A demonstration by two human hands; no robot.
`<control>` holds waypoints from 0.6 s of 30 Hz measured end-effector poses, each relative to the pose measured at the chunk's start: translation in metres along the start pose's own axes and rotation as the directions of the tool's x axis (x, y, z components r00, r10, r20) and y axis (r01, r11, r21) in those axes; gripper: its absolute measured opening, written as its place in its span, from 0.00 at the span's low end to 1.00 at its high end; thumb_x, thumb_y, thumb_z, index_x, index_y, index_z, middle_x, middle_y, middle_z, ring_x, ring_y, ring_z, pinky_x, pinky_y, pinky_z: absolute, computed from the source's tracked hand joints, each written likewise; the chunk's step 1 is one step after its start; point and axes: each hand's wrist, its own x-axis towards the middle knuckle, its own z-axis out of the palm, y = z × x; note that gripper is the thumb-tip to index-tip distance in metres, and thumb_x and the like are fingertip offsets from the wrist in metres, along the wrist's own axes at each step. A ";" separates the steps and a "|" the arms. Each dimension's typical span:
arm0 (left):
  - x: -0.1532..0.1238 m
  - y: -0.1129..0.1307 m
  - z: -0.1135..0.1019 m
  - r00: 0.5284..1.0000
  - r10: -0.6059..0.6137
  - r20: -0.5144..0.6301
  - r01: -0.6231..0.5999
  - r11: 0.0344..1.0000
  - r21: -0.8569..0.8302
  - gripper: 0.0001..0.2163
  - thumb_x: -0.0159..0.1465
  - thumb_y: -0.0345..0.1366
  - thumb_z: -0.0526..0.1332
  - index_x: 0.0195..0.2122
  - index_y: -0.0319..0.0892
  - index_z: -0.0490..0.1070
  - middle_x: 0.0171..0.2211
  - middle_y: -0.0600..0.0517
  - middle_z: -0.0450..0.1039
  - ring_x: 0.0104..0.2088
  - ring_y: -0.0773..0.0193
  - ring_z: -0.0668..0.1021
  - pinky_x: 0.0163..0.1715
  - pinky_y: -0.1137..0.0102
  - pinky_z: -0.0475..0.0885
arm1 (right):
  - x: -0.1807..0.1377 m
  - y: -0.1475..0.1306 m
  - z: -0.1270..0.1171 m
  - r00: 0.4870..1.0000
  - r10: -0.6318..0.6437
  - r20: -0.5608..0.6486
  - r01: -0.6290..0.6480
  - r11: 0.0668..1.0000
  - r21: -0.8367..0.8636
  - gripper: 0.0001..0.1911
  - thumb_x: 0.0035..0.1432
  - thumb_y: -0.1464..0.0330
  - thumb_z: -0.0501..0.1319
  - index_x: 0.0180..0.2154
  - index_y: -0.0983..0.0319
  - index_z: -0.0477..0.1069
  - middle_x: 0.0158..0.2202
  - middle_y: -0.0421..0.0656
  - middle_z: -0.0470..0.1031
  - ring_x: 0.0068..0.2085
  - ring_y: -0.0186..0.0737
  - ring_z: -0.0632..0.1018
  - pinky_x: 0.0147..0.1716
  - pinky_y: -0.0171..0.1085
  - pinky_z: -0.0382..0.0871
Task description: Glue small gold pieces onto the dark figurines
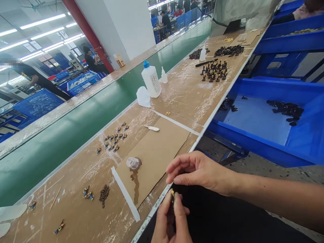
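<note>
My left hand (172,221) is at the bottom edge, over my dark lap. Its thumb and fingers pinch a small dark part with a yellow tip (173,193). My right hand (196,173) hovers just above it at the bench edge, fingers curled together in a pinch. I cannot make out anything between them. On the cardboard-covered bench (157,152) to the left lie a small clear cap (133,163), a cluster of dark rings (104,195) and a group of small blue-and-gold parts (115,137).
A white glue bottle with a blue cap (151,79) stands further along the bench, with upright dark parts (214,71) beyond it. A green conveyor belt (76,125) runs along the left. A blue bin (273,118) holds dark pieces at right. Other people work in the background.
</note>
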 end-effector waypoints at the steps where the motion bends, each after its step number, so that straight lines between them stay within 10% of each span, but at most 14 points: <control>1: 0.001 0.003 0.000 0.990 -0.135 0.049 0.139 0.987 -0.078 0.07 0.52 0.41 0.67 0.30 0.46 0.77 0.20 0.57 0.74 0.17 0.71 0.73 0.21 0.78 0.70 | 0.000 0.002 0.000 0.999 -0.036 0.004 0.036 0.999 -0.019 0.13 0.50 0.70 0.66 0.39 0.66 0.72 0.37 0.46 0.79 0.40 0.36 0.78 0.43 0.36 0.70; 8: 0.012 0.010 -0.004 0.804 -0.462 0.376 0.583 0.737 -0.341 0.14 0.42 0.45 0.72 0.22 0.39 0.76 0.12 0.54 0.69 0.08 0.73 0.67 0.20 0.73 0.74 | -0.001 0.012 -0.001 0.992 -0.092 0.085 0.098 0.993 -0.064 0.14 0.53 0.70 0.65 0.43 0.65 0.71 0.40 0.46 0.78 0.41 0.37 0.78 0.42 0.36 0.72; 18: 0.011 0.012 -0.005 0.801 -0.448 0.398 0.575 0.759 -0.304 0.14 0.43 0.45 0.71 0.19 0.38 0.76 0.13 0.53 0.69 0.09 0.72 0.67 0.22 0.71 0.75 | -0.001 0.017 0.000 0.995 -0.081 0.057 0.085 0.994 -0.072 0.14 0.53 0.70 0.65 0.43 0.65 0.71 0.36 0.45 0.79 0.38 0.36 0.79 0.40 0.33 0.72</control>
